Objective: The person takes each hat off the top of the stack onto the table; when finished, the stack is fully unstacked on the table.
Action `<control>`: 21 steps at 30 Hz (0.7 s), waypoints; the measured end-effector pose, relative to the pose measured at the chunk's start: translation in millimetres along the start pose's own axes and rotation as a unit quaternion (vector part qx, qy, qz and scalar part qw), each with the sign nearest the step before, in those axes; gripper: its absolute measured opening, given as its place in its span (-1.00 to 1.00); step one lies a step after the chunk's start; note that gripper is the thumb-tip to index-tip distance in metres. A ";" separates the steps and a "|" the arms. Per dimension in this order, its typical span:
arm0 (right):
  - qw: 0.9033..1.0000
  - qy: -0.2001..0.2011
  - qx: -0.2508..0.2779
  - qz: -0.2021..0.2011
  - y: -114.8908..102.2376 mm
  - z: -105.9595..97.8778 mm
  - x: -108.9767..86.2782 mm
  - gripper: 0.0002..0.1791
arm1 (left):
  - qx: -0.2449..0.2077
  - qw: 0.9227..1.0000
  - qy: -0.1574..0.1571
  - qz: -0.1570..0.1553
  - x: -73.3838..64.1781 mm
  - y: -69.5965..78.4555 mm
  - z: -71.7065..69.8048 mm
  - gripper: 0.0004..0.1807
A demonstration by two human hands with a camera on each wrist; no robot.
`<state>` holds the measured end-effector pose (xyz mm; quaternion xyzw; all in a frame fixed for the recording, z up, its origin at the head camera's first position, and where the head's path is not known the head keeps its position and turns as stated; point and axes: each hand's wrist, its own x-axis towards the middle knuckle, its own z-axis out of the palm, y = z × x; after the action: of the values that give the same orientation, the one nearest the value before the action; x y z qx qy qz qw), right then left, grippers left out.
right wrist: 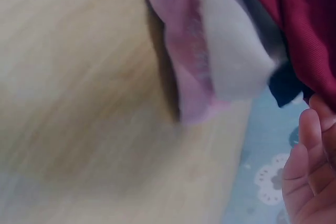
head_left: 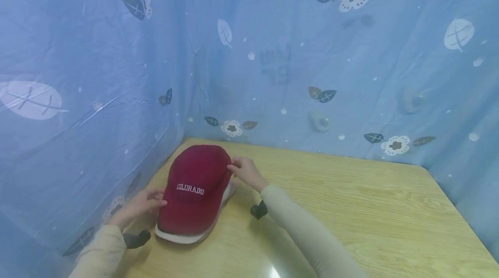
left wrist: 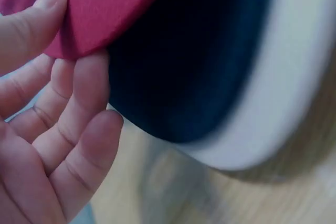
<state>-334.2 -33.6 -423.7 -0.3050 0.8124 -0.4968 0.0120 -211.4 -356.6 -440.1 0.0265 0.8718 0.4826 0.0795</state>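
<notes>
Pinching the red cap [head_left: 199, 167] from both sides now, with left hand [head_left: 138, 206] at the side of the brim and right hand [head_left: 245, 172] up at the crown's lower edge. Over on the left part of the table [head_left: 331, 191], domed on top, curved in front, marked with white COLORADO lettering [head_left: 190, 189]. In close at the left wrist, gripping woven red cloth with thumb above and fingertips beneath. Straight under that edge, into a shadowed dark blue hollow [left wrist: 184, 66], smoothly rounded and bordered by a broad white rim [left wrist: 262, 135]; too dark for making out any contents. Round to the right wrist, holding a soft red fold, near white fabric [right wrist: 231, 45] and a pink strip [right wrist: 191, 72] with faint marks, too blurred for reading. Below, pale yellow wood with fine streaked grain and a bright glint at the front. Behind and along the left, a creased, glossy blue curtain [head_left: 273, 22], printed with scalloped flowers and veined leaves. At the forearms, plain cream sleeves [head_left: 308, 230].
</notes>
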 end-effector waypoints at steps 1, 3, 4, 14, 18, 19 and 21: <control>1.000 0.001 0.001 -0.002 -0.9 -2.9 1.1 -0.85 | 0.003 1.000 0.004 -0.002 0.9 1.2 -1.3 -0.42; 1.000 0.004 0.002 -0.001 -4.3 -9.6 3.6 -0.84 | 0.011 1.000 0.017 -0.010 2.6 5.8 -3.6 -0.44; 1.000 0.006 0.000 0.001 -6.5 -13.3 5.0 -0.84 | 0.008 1.000 0.019 -0.010 3.5 8.8 -4.9 -0.45; 0.999 0.050 -0.007 0.004 -22.5 -68.3 8.9 -0.82 | -0.065 0.996 0.028 0.049 23.9 62.5 -3.2 -0.47; 0.996 0.088 -0.003 0.028 -19.7 -102.7 -0.1 -0.79 | -0.083 0.995 0.023 0.045 39.8 95.0 15.1 -0.48; 0.994 0.099 0.002 0.036 -18.4 -111.9 -3.1 -0.78 | -0.089 0.995 0.020 0.043 44.2 103.9 21.4 -0.49; 0.992 0.117 0.008 0.050 -20.4 -130.8 -12.0 -0.76 | -0.107 0.993 0.012 0.041 54.4 120.0 35.1 -0.52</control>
<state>-356.7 70.6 -344.3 -0.2041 0.8184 -0.5343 -0.0557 -262.9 -256.6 -363.1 0.0477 0.8140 0.5765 0.0521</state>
